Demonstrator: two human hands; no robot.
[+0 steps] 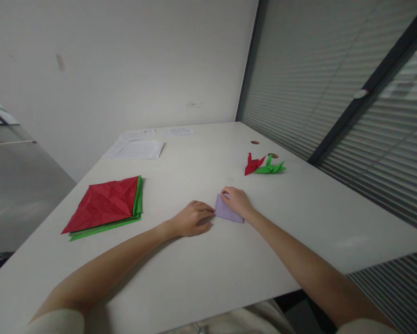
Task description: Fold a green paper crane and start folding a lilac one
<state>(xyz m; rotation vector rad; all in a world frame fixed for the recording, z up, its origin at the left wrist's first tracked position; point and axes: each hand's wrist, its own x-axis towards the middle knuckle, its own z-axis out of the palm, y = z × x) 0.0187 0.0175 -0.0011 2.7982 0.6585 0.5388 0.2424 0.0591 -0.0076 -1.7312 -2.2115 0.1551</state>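
Observation:
A small piece of purple origami paper (225,213), folded into a roughly triangular shape, lies flat on the white table in front of me. My right hand (239,201) reaches over it, with curled fingers closed on its upper edge and covering part of it. At the paper's left corner rests my left hand (192,219), fingers stretched out, their tips touching the edge. The finer folds under my right fingers are hidden.
A stack of red and green paper sheets (111,204) lies at the left. Beyond my right hand stand a red paper crane (253,164) and a green paper crane (270,167), near cable holes. Printed papers (135,149) lie at the back left of the table (180,283).

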